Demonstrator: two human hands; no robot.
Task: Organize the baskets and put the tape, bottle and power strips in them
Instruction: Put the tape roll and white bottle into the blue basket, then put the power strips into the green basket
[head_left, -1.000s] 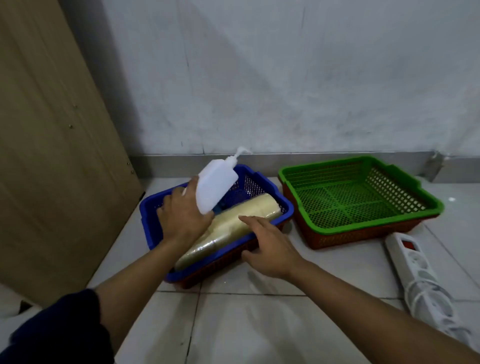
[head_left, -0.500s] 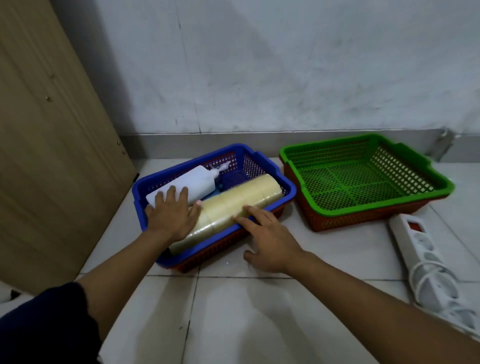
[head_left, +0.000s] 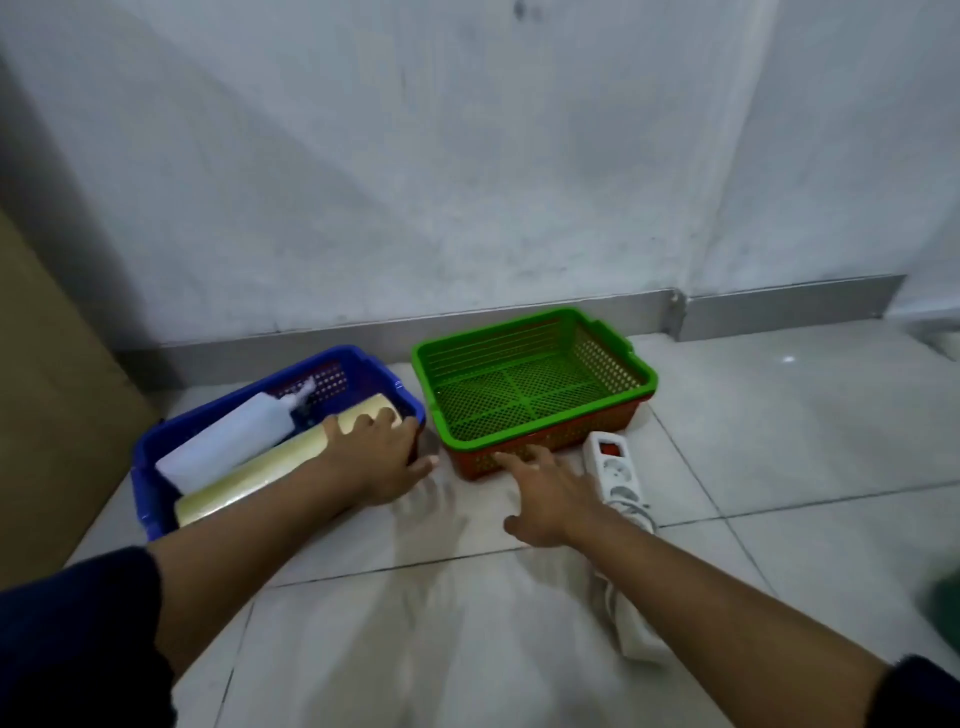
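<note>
A blue basket (head_left: 156, 447) nested on a red one sits at the left and holds a white squeeze bottle (head_left: 228, 441) lying on its side and a long stack of clear tape rolls (head_left: 244, 480). My left hand (head_left: 376, 457) lies over the tape's right end and the blue basket's right rim, fingers apart. A green basket (head_left: 524, 395) with nothing in it rests on another red basket (head_left: 597, 431) to the right. My right hand (head_left: 545, 491) is spread, fingertips at that red basket's front wall. A white power strip (head_left: 613, 470) with a red switch lies just right of this hand.
A wooden panel (head_left: 47, 395) stands at the far left beside the blue basket. A grey wall with a metal skirting (head_left: 779, 306) runs behind the baskets. The strip's white cord (head_left: 631, 618) trails under my right forearm. Pale floor tiles (head_left: 805, 441) extend right.
The bottle went from my left hand into the blue basket. My left hand moved right along the tape to the basket's right rim. My right hand moved right to the green basket's front.
</note>
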